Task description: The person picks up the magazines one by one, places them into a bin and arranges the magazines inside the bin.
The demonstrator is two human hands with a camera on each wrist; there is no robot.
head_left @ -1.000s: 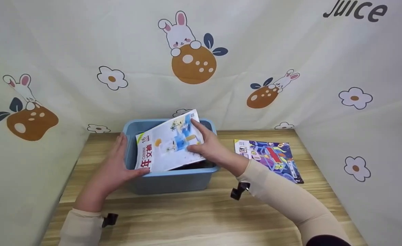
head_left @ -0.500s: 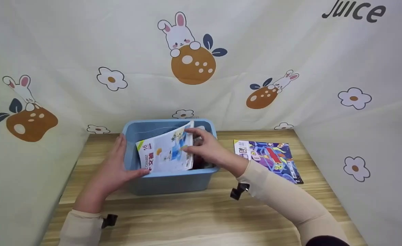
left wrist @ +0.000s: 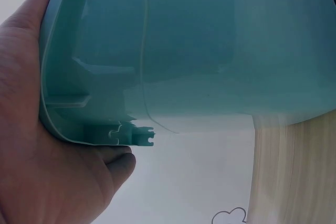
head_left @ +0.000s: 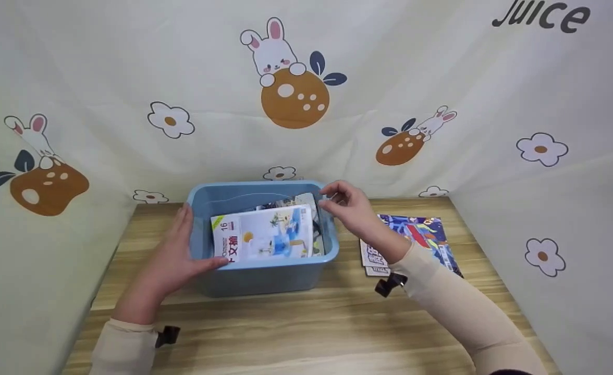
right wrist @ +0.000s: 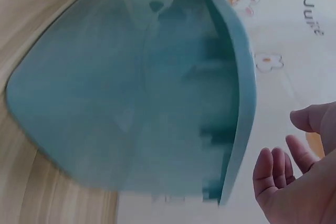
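A blue plastic storage bin point(head_left: 259, 281) stands on the wooden table. Inside it, a magazine point(head_left: 270, 234) with a white and blue beach cover lies face up, over other printed items partly hidden beneath. My left hand point(head_left: 168, 255) holds the bin's near left corner, thumb on the front rim and fingers along the left side; the left wrist view shows this hand point(left wrist: 52, 145) against the rim. Beside the right rim, my right hand point(head_left: 356, 211) holds nothing, its fingers loosely bent. In the right wrist view that hand point(right wrist: 299, 171) is apart from the bin wall point(right wrist: 131, 103).
Right of the bin, purple and blue magazines point(head_left: 431, 239) lie stacked on the table point(head_left: 285, 333), partly behind my right forearm. A pale curtain point(head_left: 207, 62) printed with rabbits and flowers encloses the back and sides.
My right hand has lowered the beach-cover magazine into the bin, let go of it and moved right, past the rim. The left hand has stayed on the bin's corner.
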